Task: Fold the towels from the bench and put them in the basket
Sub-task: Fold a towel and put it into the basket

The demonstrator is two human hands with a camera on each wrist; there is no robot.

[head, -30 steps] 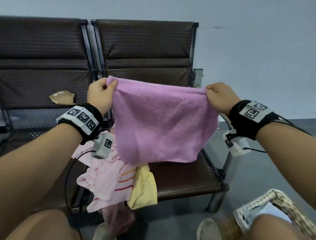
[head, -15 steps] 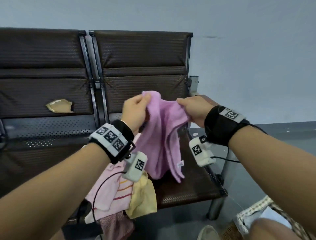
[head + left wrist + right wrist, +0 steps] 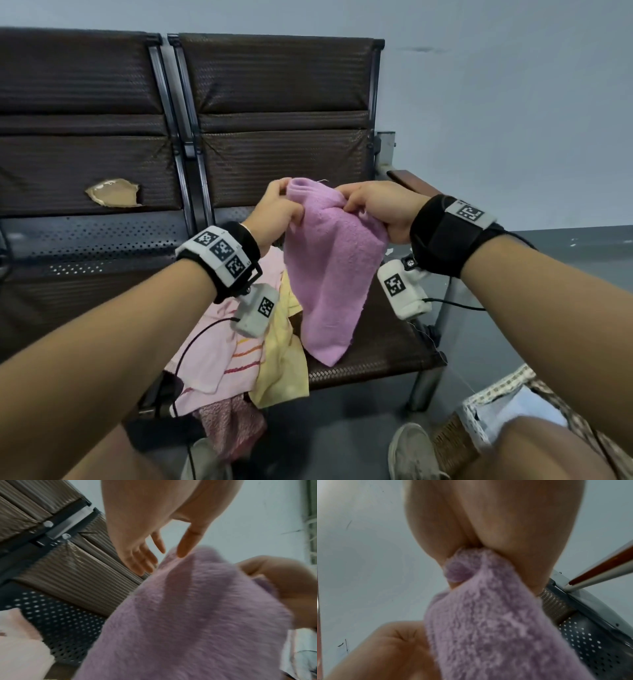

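Note:
A purple towel (image 3: 332, 267) hangs doubled over in the air above the bench seat (image 3: 376, 346). My right hand (image 3: 373, 205) pinches its gathered top edge; the right wrist view shows the towel (image 3: 488, 622) squeezed between thumb and fingers of the right hand (image 3: 471, 547). My left hand (image 3: 281, 209) is right beside it at the towel's upper left. In the left wrist view its fingers are straight and only the thumb tip of the left hand (image 3: 163, 561) touches the towel (image 3: 197, 608). The basket (image 3: 496, 387) stands on the floor at lower right, partly hidden by my knee.
A pile of towels hangs over the seat's front edge: a pale pink striped one (image 3: 219, 353), a yellow one (image 3: 281, 370), a darker pink one (image 3: 233, 421). The bench armrest (image 3: 411, 180) is just behind my right hand. My shoes (image 3: 411, 452) are on the floor.
The towel was stretched wide between both hands; the hands came together and it now hangs doubled. The left hand's fingers have straightened while the right keeps the top edge.

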